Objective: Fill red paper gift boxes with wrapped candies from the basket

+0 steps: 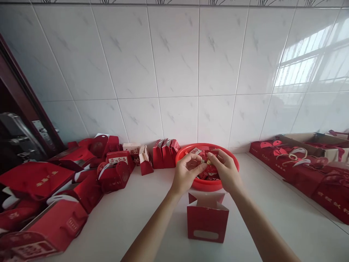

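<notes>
Both hands are raised over a red plastic basket (235, 157) filled with small wrapped packets, mostly red. My left hand (188, 171) has its thumb and fingers pinched together at the left side of a small red and gold packet (208, 162). Opposite it, the thumb and fingertips of my right hand (225, 169) close on the same packet. Its exact edges blend with the packets beneath. Just in front of the basket stands an upright red paper box (207, 222), its top open and a pale oval window on its near face.
Several red gift boxes (54, 178) are heaped along the left. Small closed red boxes (166, 153) stand by the tiled wall (177, 72). At the right, a long red carton (294, 178) holds ribbons and cords. A dark door frame (32, 102) borders the left.
</notes>
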A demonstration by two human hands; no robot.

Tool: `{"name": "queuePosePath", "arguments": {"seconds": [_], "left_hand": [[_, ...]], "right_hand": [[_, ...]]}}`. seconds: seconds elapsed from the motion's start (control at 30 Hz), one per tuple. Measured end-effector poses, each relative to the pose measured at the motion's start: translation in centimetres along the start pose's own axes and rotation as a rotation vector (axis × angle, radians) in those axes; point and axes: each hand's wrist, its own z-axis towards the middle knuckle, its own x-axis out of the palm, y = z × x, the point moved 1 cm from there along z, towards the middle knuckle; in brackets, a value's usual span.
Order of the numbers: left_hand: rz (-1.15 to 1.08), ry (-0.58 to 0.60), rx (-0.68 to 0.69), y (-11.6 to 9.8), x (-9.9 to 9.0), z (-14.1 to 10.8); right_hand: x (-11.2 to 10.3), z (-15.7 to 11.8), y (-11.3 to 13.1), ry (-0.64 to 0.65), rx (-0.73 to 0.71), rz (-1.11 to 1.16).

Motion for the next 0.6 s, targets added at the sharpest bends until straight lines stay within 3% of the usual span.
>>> {"name": "queuePosePath", "arguments": {"seconds": [0.27, 0.43, 0.6], "left_hand": [[0.042, 0.000, 0.002, -1.2, -0.5, -1.0], [0.023, 0.046, -0.016, -2.0, -0.4, -1.4], [0.076, 0.108, 0.011, -3.5, -1.2, -2.4]], "right_hand": [[-0.1, -1.3, 1.1, 0.049, -0.087, -0.102], [-0.5, -1.3, 1.7, 0.169, -0.060, -0.085], [-1.5, -1.2, 2.7, 0.118, -0.204, -0.182]]}}
